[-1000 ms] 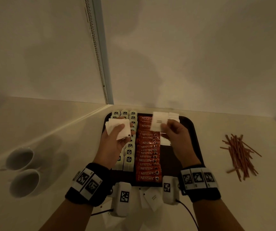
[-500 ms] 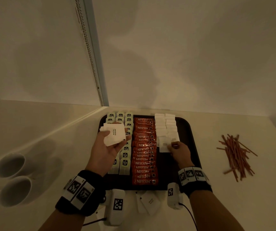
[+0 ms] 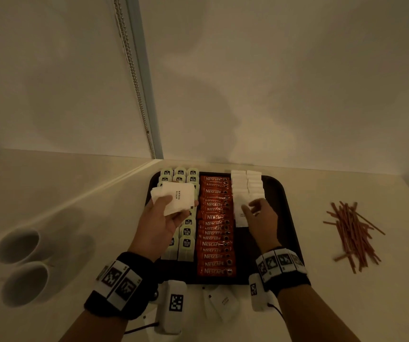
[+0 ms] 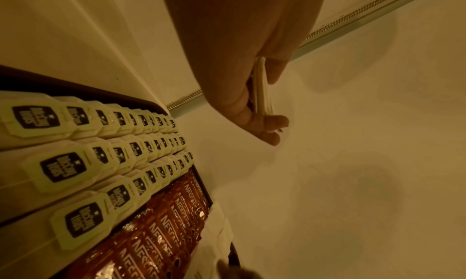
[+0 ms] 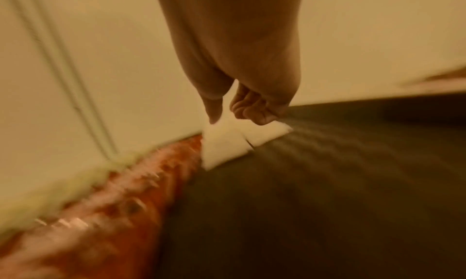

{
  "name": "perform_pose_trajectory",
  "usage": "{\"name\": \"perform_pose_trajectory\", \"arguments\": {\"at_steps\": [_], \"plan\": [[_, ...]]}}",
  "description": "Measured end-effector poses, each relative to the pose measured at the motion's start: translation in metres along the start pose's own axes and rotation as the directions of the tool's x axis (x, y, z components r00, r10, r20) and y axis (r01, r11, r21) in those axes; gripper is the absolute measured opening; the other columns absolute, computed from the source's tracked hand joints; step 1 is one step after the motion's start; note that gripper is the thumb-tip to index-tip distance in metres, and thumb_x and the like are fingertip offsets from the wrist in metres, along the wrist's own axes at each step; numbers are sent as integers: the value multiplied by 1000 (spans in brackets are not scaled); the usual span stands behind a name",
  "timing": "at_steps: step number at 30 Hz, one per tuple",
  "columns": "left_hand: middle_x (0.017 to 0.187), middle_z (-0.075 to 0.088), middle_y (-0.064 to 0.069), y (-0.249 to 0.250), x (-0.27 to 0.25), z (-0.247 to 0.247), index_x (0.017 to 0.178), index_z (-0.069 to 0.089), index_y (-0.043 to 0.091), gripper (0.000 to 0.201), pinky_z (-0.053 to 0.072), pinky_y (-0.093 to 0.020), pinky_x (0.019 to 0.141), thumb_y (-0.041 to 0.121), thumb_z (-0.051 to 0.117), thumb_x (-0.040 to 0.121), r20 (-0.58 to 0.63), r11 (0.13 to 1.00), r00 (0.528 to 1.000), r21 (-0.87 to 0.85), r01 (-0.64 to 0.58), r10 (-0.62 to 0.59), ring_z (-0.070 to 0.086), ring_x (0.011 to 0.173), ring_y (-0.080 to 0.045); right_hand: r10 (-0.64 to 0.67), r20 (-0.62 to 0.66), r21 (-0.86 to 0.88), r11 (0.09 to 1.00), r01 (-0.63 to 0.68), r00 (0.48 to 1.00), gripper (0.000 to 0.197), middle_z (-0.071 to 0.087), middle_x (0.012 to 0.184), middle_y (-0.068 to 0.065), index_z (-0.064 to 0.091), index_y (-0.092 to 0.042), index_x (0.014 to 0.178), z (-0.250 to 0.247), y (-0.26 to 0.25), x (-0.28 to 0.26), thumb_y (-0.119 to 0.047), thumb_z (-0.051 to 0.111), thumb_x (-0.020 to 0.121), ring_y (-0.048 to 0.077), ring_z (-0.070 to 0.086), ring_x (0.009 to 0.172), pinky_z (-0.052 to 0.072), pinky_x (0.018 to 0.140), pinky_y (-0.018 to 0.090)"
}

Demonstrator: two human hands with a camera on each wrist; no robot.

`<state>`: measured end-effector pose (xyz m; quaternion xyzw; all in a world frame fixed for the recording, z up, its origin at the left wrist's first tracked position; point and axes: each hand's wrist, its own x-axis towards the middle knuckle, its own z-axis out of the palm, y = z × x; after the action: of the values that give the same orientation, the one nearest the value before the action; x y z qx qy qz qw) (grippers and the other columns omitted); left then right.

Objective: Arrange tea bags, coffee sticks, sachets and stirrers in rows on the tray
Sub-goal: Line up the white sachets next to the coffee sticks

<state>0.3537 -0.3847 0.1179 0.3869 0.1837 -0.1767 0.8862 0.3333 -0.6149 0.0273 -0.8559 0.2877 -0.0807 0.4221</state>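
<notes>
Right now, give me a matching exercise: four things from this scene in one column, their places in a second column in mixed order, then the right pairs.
Things:
1. stirrers
2. cups
3. coffee sticks
4. stack of sugar sachets

Places:
A. held in the left hand
B. middle row of the tray
C. loose pile on the counter, right of the tray
D. on the counter, left of the tray

Pairs: 1-C, 2-D, 3-B, 4-A
</notes>
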Motion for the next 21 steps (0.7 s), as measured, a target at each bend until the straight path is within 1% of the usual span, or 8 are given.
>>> {"name": "perform_pose_trajectory", "arguments": {"at_steps": [2,4,6,8,11,14,18,21], "plan": [[107,62,-16,0,0,3,104,57,12,16,54,-22,51,6,44,97,-14,998,1000,64,-27,28,60,94,-32,-143,165,166,979,115,976,13,63,87,-4,59,-16,93,-4,-33,-11,-29,59,90,5,59,76,49,69,21],[99,63,-11,-1,0,5,102,58,14,16,52,-20,49,5,45,96,7,992,999,114,-49,48,60,85,-25,-270,345,340,929,149,899,21,67,94,-6,63,-19,101,-10,-67,-24,-35,56,91,4,64,86,53,75,20],[101,64,-10,-3,2,6,105,58,16,18,50,-19,49,4,48,95,24,983,997,169,-75,72,60,86,-23,-336,431,415,898,147,837,24,68,100,-3,63,-19,108,-15,-91,-33,-34,58,90,8,65,91,55,80,23],[101,67,-9,-4,3,4,107,60,18,21,50,-20,51,4,53,93,34,969,993,218,-115,110,62,86,-22,-373,452,424,889,172,811,15,68,94,0,64,-17,101,-18,-103,-37,-25,62,88,8,65,85,55,73,21],[93,73,-3,-2,5,2,107,62,17,23,49,-25,60,5,59,88,51,949,982,254,-188,181,66,88,-19,-375,484,436,887,154,790,6,68,86,0,59,-16,88,-20,-108,-40,-15,65,86,11,66,81,53,69,19],[92,72,-3,0,5,1,107,62,14,27,47,-20,53,-1,62,85,67,923,966,282,-260,252,66,83,-17,-325,542,519,855,-5,775,14,68,82,6,53,-11,89,-17,-104,-45,-8,66,84,17,67,79,55,73,23],[83,73,2,-1,6,0,98,65,22,30,49,-23,53,-3,67,81,92,849,948,426,-313,304,63,75,-20,-274,579,509,857,-78,768,30,70,98,11,51,-4,106,-10,-99,-51,-11,68,82,22,68,92,56,83,34],[87,72,0,1,6,1,102,66,20,31,52,-26,59,1,72,78,126,793,936,502,-346,329,67,76,-12,-281,501,520,854,-25,818,23,66,105,10,57,-8,107,-10,-99,-53,-15,64,86,22,67,93,57,78,31]]}}
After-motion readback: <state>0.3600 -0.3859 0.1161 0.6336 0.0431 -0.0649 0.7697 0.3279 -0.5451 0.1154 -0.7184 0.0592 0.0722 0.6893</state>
